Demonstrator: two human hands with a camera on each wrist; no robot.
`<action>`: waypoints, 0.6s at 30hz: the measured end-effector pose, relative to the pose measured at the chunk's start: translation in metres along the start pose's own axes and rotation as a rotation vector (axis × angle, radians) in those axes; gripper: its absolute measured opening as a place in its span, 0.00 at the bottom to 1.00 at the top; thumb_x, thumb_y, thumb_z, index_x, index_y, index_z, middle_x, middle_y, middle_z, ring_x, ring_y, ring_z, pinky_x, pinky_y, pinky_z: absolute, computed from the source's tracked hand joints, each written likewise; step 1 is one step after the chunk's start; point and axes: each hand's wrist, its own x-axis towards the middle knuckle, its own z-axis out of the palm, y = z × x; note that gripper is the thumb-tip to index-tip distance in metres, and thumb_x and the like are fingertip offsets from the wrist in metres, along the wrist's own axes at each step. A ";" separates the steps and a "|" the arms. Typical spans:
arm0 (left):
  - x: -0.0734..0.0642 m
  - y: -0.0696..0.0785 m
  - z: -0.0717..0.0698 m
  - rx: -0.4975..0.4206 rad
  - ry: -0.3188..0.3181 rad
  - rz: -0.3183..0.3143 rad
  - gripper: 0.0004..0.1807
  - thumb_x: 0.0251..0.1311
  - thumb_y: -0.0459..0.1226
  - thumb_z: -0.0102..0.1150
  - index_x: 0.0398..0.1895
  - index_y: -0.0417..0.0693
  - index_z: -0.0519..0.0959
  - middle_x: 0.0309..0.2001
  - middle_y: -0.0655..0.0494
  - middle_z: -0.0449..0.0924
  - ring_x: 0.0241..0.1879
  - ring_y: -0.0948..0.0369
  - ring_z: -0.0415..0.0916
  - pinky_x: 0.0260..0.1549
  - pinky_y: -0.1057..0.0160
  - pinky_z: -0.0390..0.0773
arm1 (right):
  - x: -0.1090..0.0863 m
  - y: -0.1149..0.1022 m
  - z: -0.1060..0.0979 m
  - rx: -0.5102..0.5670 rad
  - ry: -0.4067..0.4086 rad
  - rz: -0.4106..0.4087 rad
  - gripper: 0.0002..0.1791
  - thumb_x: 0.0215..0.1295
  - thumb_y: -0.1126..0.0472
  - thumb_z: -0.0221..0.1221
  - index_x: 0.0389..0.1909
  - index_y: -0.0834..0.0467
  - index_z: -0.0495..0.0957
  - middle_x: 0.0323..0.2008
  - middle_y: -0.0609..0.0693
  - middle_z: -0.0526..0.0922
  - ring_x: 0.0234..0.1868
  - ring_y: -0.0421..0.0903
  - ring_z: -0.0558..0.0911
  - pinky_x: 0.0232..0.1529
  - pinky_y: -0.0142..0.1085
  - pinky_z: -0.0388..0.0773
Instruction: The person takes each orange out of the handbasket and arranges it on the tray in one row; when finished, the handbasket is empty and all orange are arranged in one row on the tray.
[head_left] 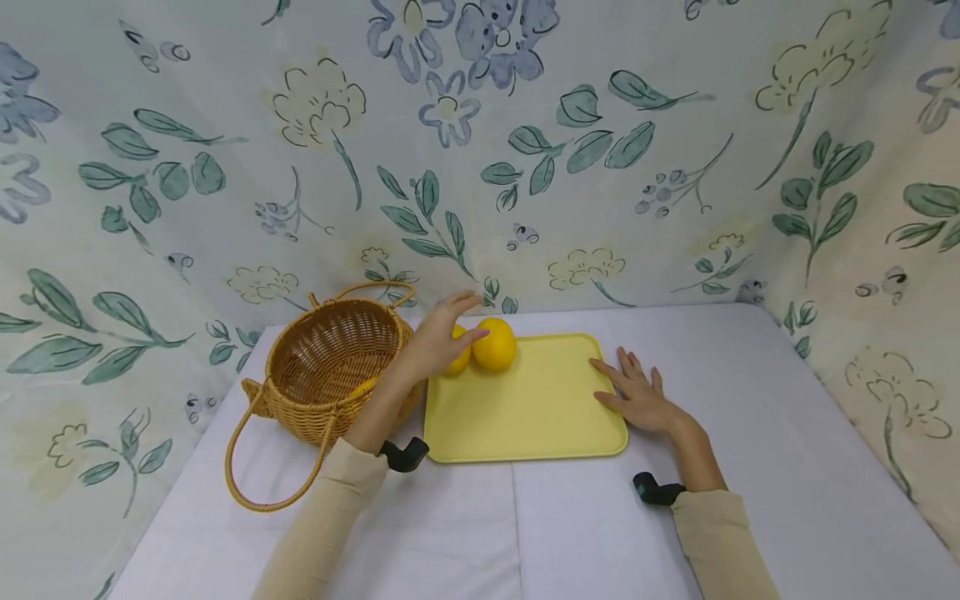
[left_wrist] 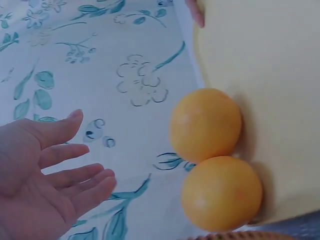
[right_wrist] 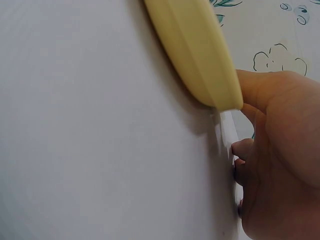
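Note:
My left hand (head_left: pixel 433 340) hovers at the tray's far left corner, above two round yellow-orange oranges, with nothing in its grasp. In the left wrist view the left hand (left_wrist: pixel 55 180) has its fingers loosely extended, apart from the fruit. One orange (head_left: pixel 497 347) sits in plain sight; the second orange (head_left: pixel 459 362) is partly hidden behind the hand. Both lie side by side on a pale yellow rectangular tray (head_left: pixel 547 408). At the tray's right edge, my right hand (head_left: pixel 641 402) rests with spread fingers, thumb and index at the rim. The right wrist view has the tray's corner (right_wrist: pixel 200 55) beside the fingers.
Left of the tray stands a wicker basket (head_left: pixel 300 417) with looped handles, one lowered toward the front. A yellow thing (head_left: pixel 364 387) shows inside, partly covered by the left forearm. White cloth (head_left: pixel 465 533) covers the table, with floral fabric (head_left: pixel 450 208) hanging behind.

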 end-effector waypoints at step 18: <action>-0.029 -0.043 -0.143 -0.125 -0.046 -0.083 0.20 0.74 0.43 0.59 0.64 0.44 0.79 0.64 0.45 0.81 0.64 0.48 0.78 0.64 0.45 0.79 | -0.001 -0.001 0.000 0.004 0.000 -0.004 0.37 0.79 0.46 0.52 0.81 0.57 0.55 0.81 0.74 0.31 0.81 0.73 0.29 0.73 0.72 0.16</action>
